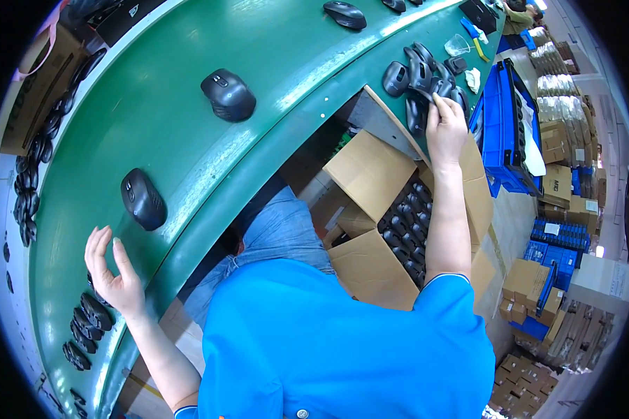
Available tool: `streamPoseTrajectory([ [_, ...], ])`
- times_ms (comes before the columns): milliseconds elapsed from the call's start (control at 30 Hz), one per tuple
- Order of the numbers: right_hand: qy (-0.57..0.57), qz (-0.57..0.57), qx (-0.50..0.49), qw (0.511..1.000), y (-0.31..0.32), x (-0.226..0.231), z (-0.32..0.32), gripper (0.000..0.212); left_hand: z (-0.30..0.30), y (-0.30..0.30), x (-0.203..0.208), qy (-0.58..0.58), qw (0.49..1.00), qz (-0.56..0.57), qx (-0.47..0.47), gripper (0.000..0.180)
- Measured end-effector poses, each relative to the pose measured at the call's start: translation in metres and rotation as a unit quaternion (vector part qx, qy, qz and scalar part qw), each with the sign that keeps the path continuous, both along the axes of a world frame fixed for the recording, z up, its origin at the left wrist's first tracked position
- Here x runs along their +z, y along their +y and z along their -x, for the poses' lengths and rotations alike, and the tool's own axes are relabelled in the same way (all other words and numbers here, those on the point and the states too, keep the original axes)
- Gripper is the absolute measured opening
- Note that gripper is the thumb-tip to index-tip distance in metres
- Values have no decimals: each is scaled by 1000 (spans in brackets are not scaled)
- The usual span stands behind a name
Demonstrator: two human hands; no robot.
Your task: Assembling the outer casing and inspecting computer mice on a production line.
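Note:
My left hand (117, 278) hovers at the left over the green work surface, fingers spread and holding nothing. Just beyond its fingertips lies a black computer mouse (143, 200). Several more black mice (85, 322) sit in a row beside that hand, one partly hidden behind it. Over at the right, my right hand (448, 131) pinches the edge of a black mouse shell (421, 91) in a heap of similar black pieces (395, 78). My fingers partly cover the held piece, so its full shape is hidden. Another black mouse (228, 95) rests mid-surface.
An open cardboard box (374, 269) with rows of black mouse pieces stands below my right forearm. Blue crates (502, 133) are at the right, with stacked cartons beyond. A clear plastic cup (457, 45) stands behind the heap. More mice line the far left ledge.

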State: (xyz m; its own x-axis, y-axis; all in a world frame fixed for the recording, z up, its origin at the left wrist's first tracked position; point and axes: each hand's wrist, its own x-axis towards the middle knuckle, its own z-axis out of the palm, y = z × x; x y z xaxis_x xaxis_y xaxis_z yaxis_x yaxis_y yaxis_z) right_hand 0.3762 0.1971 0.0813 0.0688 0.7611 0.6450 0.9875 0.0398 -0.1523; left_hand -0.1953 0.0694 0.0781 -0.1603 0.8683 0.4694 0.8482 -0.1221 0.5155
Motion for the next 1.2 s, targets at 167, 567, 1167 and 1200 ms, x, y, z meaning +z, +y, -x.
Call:
streamPoseTrajectory([
  [167,81,-61,-21,995,11,-1,-20,20,40,-26,21,197,976,24,91,34],
  [567,525,88,80,842,4,3,-12,25,43,-48,-19,140,961,87,224,60],
  [1167,90,104,650,747,-61,-16,428,41,32,-83,-9,-732,660,-125,113,67],
  [1200,89,100,663,736,-60,-16,427,41,34,-90,-7,-727,661,-140,121,67],
])
